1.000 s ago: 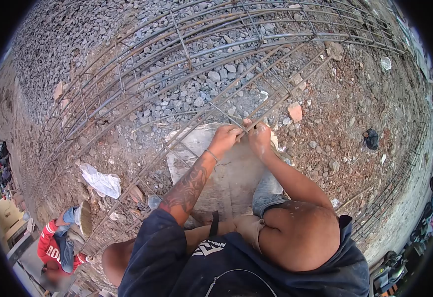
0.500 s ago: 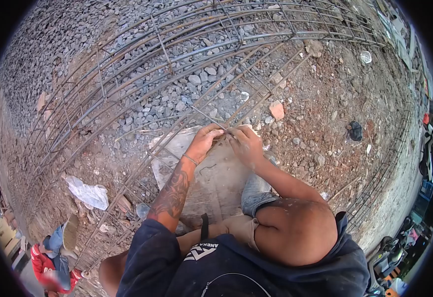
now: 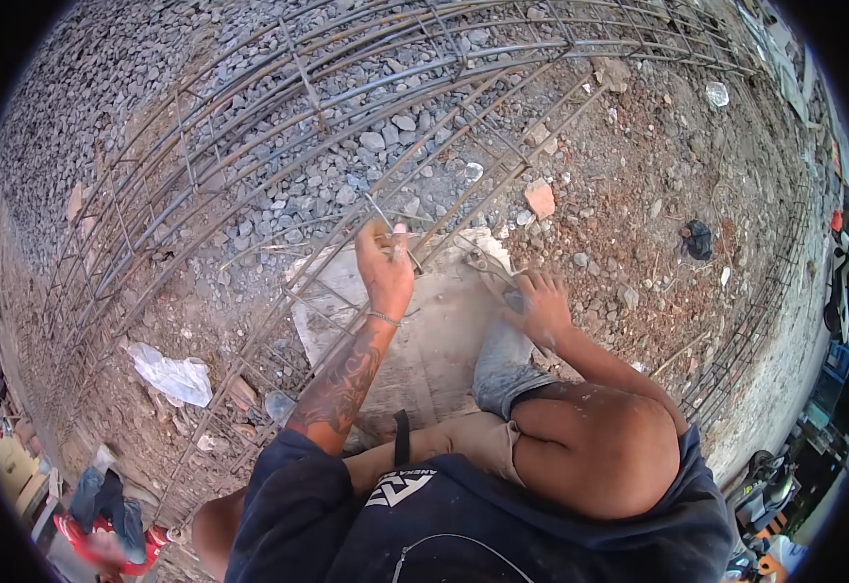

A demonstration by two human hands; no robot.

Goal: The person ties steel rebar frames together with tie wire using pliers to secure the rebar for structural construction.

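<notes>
My left hand (image 3: 386,270) is closed around a thin steel stirrup (image 3: 378,208) at the end of the long rebar rods (image 3: 468,201). To its right and a little lower, my right hand (image 3: 545,309) holds what looks like a pair of metal pincers (image 3: 489,267), their head pointing up and left. The fingers partly cover the handles. Beneath both hands a pale, worn board (image 3: 439,330) lies on the ground, between my legs. The two hands are apart.
Long rebar cages (image 3: 318,97) curve across the gravel (image 3: 84,87). A brick piece (image 3: 540,198), a black plastic scrap (image 3: 696,240) and a white plastic sheet (image 3: 170,375) lie on the soil. Another person in red (image 3: 104,546) is at the lower left.
My hands have parted: the left has moved up and left along the steel, and the right has moved down and right. The pincers now show. The other person's leg has shifted.
</notes>
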